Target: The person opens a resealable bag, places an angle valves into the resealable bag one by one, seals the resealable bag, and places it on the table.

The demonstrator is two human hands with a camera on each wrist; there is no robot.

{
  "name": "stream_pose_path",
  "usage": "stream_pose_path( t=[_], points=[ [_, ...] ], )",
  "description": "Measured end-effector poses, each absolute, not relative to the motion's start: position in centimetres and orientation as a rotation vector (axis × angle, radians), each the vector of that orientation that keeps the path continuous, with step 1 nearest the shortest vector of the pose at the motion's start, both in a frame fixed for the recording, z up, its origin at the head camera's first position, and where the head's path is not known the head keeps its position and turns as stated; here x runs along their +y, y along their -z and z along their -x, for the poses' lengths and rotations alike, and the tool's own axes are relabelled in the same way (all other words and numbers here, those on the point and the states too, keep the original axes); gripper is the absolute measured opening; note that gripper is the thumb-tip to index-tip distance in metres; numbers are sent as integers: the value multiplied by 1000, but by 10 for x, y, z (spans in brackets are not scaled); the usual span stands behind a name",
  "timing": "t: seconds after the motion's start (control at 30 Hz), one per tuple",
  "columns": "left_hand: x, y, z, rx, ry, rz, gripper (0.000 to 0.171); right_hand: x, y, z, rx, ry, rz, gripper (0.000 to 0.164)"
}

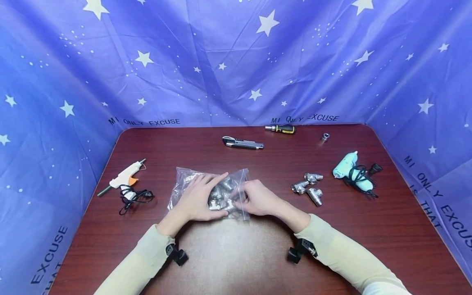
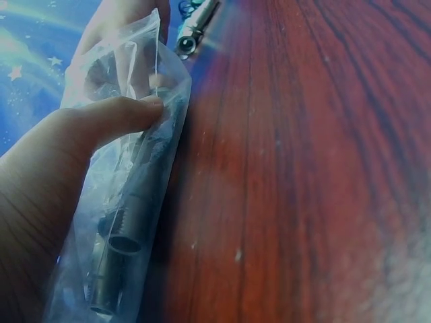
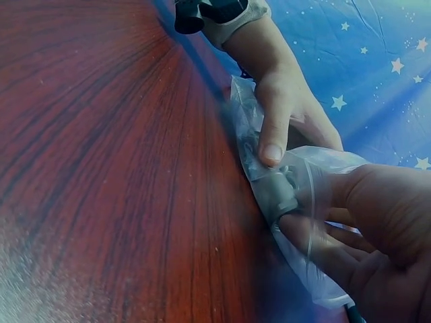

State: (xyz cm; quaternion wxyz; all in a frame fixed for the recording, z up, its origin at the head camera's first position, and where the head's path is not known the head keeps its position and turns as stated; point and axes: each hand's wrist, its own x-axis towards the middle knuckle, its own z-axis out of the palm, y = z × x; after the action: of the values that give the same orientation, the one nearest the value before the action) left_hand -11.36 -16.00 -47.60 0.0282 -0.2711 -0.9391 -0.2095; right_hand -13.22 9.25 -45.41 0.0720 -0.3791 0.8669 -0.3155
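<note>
A clear zip bag (image 1: pixel 180 180) holding several shiny metal pipe fittings (image 1: pixel 218 201) lies at the middle of the table. My left hand (image 1: pixel 200 196) holds the bag from its left side, thumb on the near face and fingers across the far side; in the left wrist view the thumb presses on the plastic. My right hand (image 1: pixel 259 198) reaches into the bag's mouth at its right end. In the right wrist view its thumb and fingers pinch a metal fitting (image 3: pixel 277 192) inside, partly hidden by the plastic and the fingers.
Three loose metal fittings (image 1: pixel 314 196) lie right of the bag. Farther right are a light-blue glue gun (image 1: pixel 344 166) with its cord and a small metal piece (image 1: pixel 325 137). A box cutter (image 1: pixel 243 143) and screwdriver (image 1: pixel 285 129) lie behind; a white glue gun (image 1: pixel 125 176) sits left.
</note>
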Motion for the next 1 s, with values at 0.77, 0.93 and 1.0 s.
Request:
stream_pose_path(
  t=[0.77, 0.93, 1.0],
  points=[
    [-159, 476, 113, -2883, 645, 833, 112, 89, 456, 133, 2519, 938, 1110, 11],
    [-158, 476, 113, -2881, 644, 829, 113, 87, 459, 132, 2511, 949, 1109, 10],
    [-158, 475, 113, -2881, 640, 831, 113, 86, 458, 132, 2508, 951, 1113, 10]
  ],
)
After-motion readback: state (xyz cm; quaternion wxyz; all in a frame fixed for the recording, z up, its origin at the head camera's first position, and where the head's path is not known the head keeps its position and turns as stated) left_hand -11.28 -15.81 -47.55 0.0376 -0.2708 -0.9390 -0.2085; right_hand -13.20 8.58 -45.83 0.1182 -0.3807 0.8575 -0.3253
